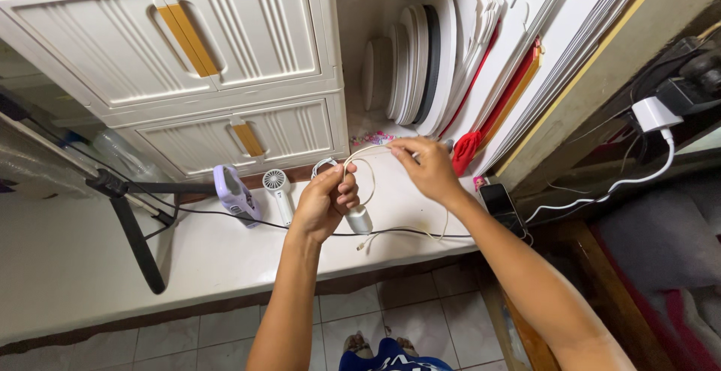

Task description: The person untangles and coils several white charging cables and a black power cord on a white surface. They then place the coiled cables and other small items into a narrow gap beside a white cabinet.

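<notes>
The left hand point(324, 204) is closed around a white charger plug point(359, 219), gripping it with the cable point(366, 162) bunched in the fist; the plug's end pokes out below the fingers. The right hand point(425, 167) pinches the same cable between thumb and fingertips, a little to the right and farther from the body. Between the two hands the cable forms loops held above the worktop point(225, 254), and a thinner length hangs down to the surface, ending in a small connector point(361, 247) near the front edge.

On the worktop, toward its back edge and left of the hands, stand a lilac handheld fan point(234, 193) and, just beside it, a small white fan point(278, 191). A black cord point(195, 211) runs across the surface past them. A black tripod leg point(135, 239) crosses the left part. A dark phone point(500, 207) lies at the right end, with a white cable leading off to a wall adapter point(655, 113). Behind the worktop is a cream cabinet point(225, 48), and right of it round white plates point(420, 59) and flat boards lean against the wall.
</notes>
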